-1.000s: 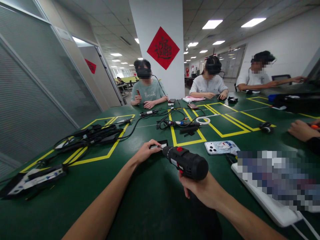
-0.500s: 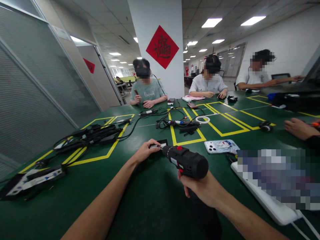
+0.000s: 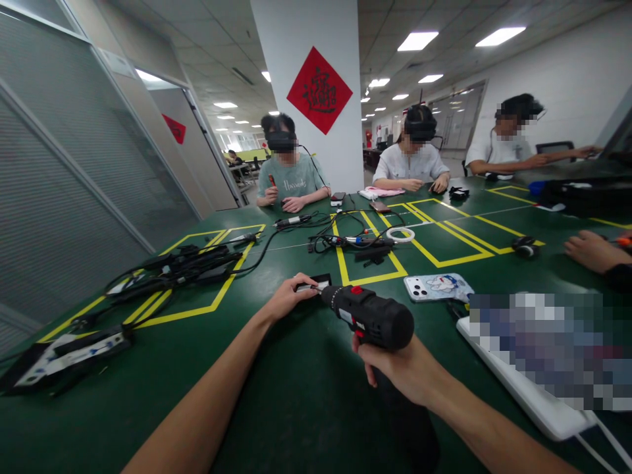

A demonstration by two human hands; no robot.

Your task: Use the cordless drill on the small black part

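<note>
My right hand (image 3: 390, 362) is wrapped round the grip of a black cordless drill (image 3: 370, 317) with red details. The drill points left and away, and the bit at its chuck meets a small flat part with a black frame and a pale middle (image 3: 323, 281). That part lies on the green table (image 3: 276, 408). At its left end my left hand (image 3: 286, 297) is closed on it, thumb and fingers pressing it. The exact spot under the bit is too small to make out.
Black cables and devices (image 3: 197, 263) lie to the left, more cables (image 3: 350, 240) ahead within yellow tape outlines. A phone (image 3: 438, 288) and a white slab-like device (image 3: 528, 388) lie to the right. A white ring (image 3: 400, 235) is farther back. Several people sit round the table.
Both my hands, the drill and the framed part stay almost in place. Across the table, a person's raised hand has turned the orange-tipped tool it holds slightly.
</note>
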